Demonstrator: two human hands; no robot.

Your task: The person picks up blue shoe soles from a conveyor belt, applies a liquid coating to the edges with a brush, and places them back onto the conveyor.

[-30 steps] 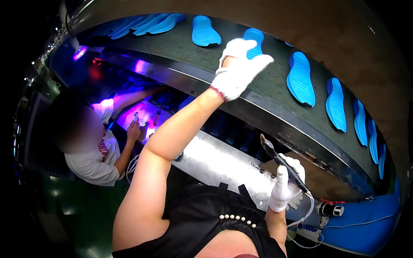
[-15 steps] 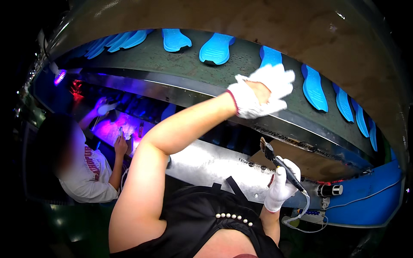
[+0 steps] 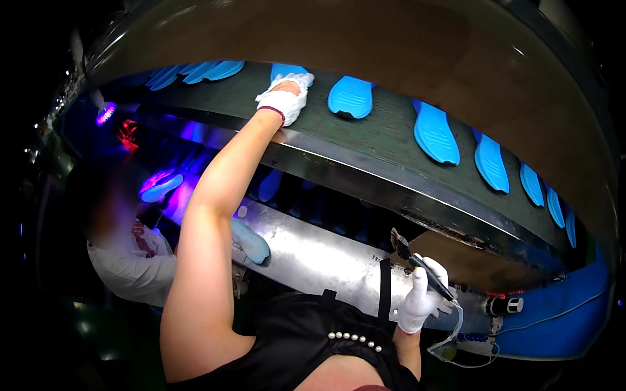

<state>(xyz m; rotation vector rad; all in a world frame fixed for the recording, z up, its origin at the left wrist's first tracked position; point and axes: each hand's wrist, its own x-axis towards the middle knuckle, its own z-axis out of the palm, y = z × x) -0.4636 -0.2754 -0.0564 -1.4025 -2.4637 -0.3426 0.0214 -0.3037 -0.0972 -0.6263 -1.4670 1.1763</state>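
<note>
My left hand [image 3: 285, 101], in a white glove with a bared patch on its back, reaches far out over the dark green conveyor belt [image 3: 388, 133]. Its fingers curl over the near end of a blue shoe sole [image 3: 287, 69]; the fingertips are partly hidden. Closer to my body, my right hand [image 3: 422, 294], also gloved in white, is closed around the black handle of a brush [image 3: 417, 259]. The bristles point up and to the left, and a thin clear tube runs off the handle's lower end. A pale blue sole [image 3: 250, 242] lies on the metal bench beside my left arm.
More blue soles [image 3: 435, 133] lie spaced along the belt under a curved hood [image 3: 339, 39]. A metal rail [image 3: 352, 153] edges the belt above the bench [image 3: 313, 254]. At left a co-worker [image 3: 130, 267] stands near a purple-lit sole [image 3: 162, 188]. A black cylinder [image 3: 503, 305] sits right.
My left hand has swung left along the belt from one sole to another and closed on it. The sole on the bench has come out from behind my arm. My right hand keeps the brush.
</note>
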